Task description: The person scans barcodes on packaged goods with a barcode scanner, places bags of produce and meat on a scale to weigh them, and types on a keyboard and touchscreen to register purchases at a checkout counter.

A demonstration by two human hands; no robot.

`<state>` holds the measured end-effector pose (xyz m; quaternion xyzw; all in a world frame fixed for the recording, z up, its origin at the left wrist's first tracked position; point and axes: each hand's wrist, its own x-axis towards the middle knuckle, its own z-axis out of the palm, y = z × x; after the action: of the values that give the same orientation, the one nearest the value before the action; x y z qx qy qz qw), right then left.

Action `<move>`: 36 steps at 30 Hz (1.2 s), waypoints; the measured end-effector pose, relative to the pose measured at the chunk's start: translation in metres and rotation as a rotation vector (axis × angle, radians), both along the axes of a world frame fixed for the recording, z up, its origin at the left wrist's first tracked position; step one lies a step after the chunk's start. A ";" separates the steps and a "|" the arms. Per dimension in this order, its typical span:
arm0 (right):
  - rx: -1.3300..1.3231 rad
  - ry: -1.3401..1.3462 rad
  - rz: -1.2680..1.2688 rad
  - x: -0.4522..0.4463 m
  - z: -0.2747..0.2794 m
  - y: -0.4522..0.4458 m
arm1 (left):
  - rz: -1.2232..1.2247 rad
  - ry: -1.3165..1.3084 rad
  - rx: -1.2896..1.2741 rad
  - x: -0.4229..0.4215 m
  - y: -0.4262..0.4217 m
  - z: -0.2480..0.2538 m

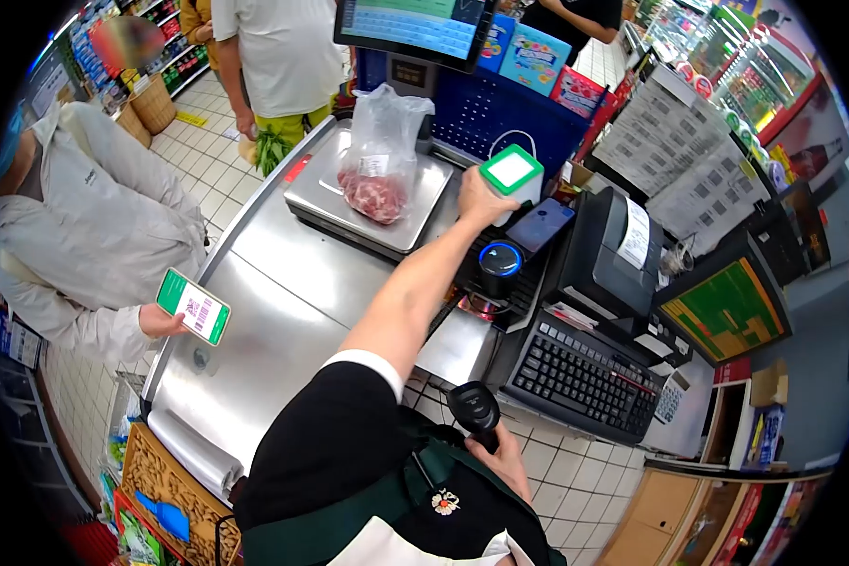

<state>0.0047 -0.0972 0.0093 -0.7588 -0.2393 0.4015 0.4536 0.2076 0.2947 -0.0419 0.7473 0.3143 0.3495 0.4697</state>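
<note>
My left hand point(484, 201) reaches across the counter and grips a square green-framed payment box point(512, 170) with a white screen; some of its fingers are hidden behind it. Low in front of my body, my right hand point(506, 461) is wrapped round the handle of a black barcode scanner point(474, 407). A clear plastic bag of raw meat point(375, 189) rests on the steel weighing scale point(307, 200), left of my outstretched arm. A phone point(540, 226) lies just below the payment box, near a round black device point(500, 260) with a blue-lit ring.
At left, another person's hand point(163, 321) holds out a phone point(193, 307) showing a code over the steel counter point(292, 259). A keyboard point(585, 377), receipt printer point(604, 250) and monitor point(726, 302) stand at right. A plastic film roll point(193, 453) lies at the counter's near end.
</note>
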 end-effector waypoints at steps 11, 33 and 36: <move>0.069 -0.100 0.192 0.034 0.009 -0.008 | 0.078 -0.392 -0.266 -0.254 -0.055 0.012; 0.137 -0.104 0.171 0.036 0.010 -0.053 | 0.222 -0.632 -0.574 -0.328 -0.044 -0.027; 0.111 -0.111 0.175 0.037 0.009 -0.053 | 0.216 -0.641 -0.576 -0.330 -0.043 -0.027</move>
<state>0.0417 -0.1503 0.0182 -0.7298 -0.3511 0.3829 0.4444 -0.1223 0.2514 -0.0691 0.4024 0.3137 0.5090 0.6933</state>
